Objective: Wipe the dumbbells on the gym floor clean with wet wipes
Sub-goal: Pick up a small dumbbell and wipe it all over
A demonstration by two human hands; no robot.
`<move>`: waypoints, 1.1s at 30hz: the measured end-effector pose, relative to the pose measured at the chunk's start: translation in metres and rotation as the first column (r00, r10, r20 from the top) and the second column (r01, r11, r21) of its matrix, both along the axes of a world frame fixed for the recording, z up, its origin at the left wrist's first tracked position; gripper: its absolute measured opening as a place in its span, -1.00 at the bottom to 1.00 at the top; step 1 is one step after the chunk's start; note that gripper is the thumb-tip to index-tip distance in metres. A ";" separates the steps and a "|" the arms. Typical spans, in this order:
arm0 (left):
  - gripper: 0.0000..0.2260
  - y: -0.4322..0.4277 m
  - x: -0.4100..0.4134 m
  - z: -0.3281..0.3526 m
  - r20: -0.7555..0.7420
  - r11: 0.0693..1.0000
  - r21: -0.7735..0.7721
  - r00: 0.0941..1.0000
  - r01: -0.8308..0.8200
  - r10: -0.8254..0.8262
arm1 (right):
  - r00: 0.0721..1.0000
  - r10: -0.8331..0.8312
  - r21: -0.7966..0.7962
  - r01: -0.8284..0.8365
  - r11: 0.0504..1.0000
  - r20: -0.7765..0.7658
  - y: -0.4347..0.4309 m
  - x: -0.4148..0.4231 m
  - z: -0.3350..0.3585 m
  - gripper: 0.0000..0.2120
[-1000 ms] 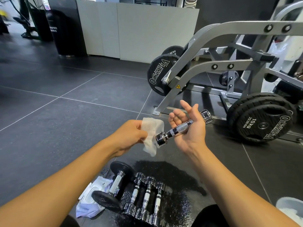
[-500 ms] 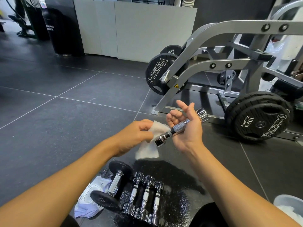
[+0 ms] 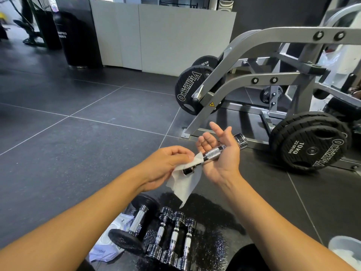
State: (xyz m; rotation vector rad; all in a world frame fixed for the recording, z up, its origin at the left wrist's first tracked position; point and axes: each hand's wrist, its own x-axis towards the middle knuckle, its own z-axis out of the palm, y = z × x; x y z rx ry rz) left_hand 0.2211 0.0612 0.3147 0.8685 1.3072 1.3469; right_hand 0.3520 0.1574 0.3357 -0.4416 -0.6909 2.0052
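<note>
- Lying across the upturned palm of the right grip [image 3: 224, 165], the held dumbbell [image 3: 214, 153] is hanging in the air above the gym floor [image 3: 82, 145]. That grip is staying released, with its fingers loose and not wrapped round the knurled handle.
- The left grip [image 3: 166, 163] is pinching a wet wipe [image 3: 183, 180] and draping it over the held dumbbell's near head. The wipe's loose tail is dangling below.
- Nothing is clamping the bar, so a firm stroke along it is likely going to roll or push it off the palm. Wet chrome is making that more likely.
- A drop is probably heading straight down onto the three chrome dumbbells [image 3: 173, 237] lying side by side below the held dumbbell. It could also hit the black-headed dumbbell [image 3: 134, 225] just left of them.
- A shiny wet patch [image 3: 211, 218] is spreading on the floor beneath the held dumbbell, so anything landing there is risking a skid.
- The held dumbbell's far head is sticking out past the palm, where the wipe is not reaching, so it is at risk of being missed.
- Below and left of the held dumbbell, a white packet [image 3: 113, 239] is lying partly under the black-headed dumbbell. It is probably the wipes pack, but I cannot tell whether it is open.
- Below and far right of the held dumbbell, a pale tub [image 3: 340, 243] is showing at the corner with something white inside, too cropped to name.
</note>
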 end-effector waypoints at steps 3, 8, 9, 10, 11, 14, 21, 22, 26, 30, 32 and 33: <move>-0.93 -0.003 -0.002 0.001 0.010 0.993 -0.097 0.998 0.065 -0.064 | 0.999 0.036 -0.004 -0.036 0.999 -0.016 -0.003 -0.001 0.002 -0.50; -0.85 -0.007 0.001 0.005 0.157 0.975 -0.131 0.975 0.180 -0.159 | 0.997 0.073 0.020 -0.073 0.997 -0.003 -0.005 -0.002 0.004 -0.51; -0.86 -0.007 0.001 0.004 0.163 0.972 -0.130 0.971 0.196 -0.174 | 0.997 0.075 0.023 -0.076 0.997 0.004 -0.006 -0.002 0.004 -0.51; -0.87 -0.007 0.002 0.004 0.149 0.970 -0.131 0.971 0.206 -0.187 | 0.997 0.078 0.024 -0.078 0.997 0.010 -0.006 -0.002 0.004 -0.52; -0.87 -0.007 0.003 0.003 0.117 0.969 -0.130 0.974 0.209 -0.195 | 0.997 0.081 0.026 -0.081 0.996 0.016 -0.007 -0.002 0.004 -0.52; -0.81 -0.005 0.005 0.003 -0.103 0.971 -0.135 0.972 0.196 -0.210 | 0.995 0.094 0.030 -0.095 0.995 0.033 -0.008 -0.003 0.004 -0.52; -0.86 -0.006 0.007 0.011 -0.416 0.929 -0.268 0.839 0.256 -0.351 | 0.964 0.224 0.090 -0.238 0.967 0.144 -0.018 -0.005 0.005 -0.54; -0.83 -0.007 0.008 0.010 -0.413 0.917 -0.300 0.831 0.263 -0.373 | 0.955 0.253 0.088 -0.269 0.959 0.155 -0.020 -0.005 0.006 -0.54; -0.91 -0.013 0.005 0.009 -0.034 0.870 -0.323 0.914 0.372 -0.403 | 0.930 0.348 0.033 -0.354 0.935 0.118 -0.026 -0.006 0.011 -0.54; -0.85 -0.017 0.007 0.000 0.298 0.829 -0.228 0.847 0.511 -0.440 | 0.916 0.396 0.064 -0.400 0.914 0.066 -0.030 -0.005 0.018 -0.53; -0.84 -0.018 0.014 -0.004 0.329 0.804 -0.198 0.811 0.560 -0.484 | 0.909 0.412 0.102 -0.417 0.903 0.072 -0.030 -0.003 0.020 -0.51; -0.83 -0.017 0.016 -0.005 0.301 0.804 -0.207 0.819 0.557 -0.490 | 0.911 0.404 0.114 -0.412 0.904 0.087 -0.029 -0.002 0.020 -0.48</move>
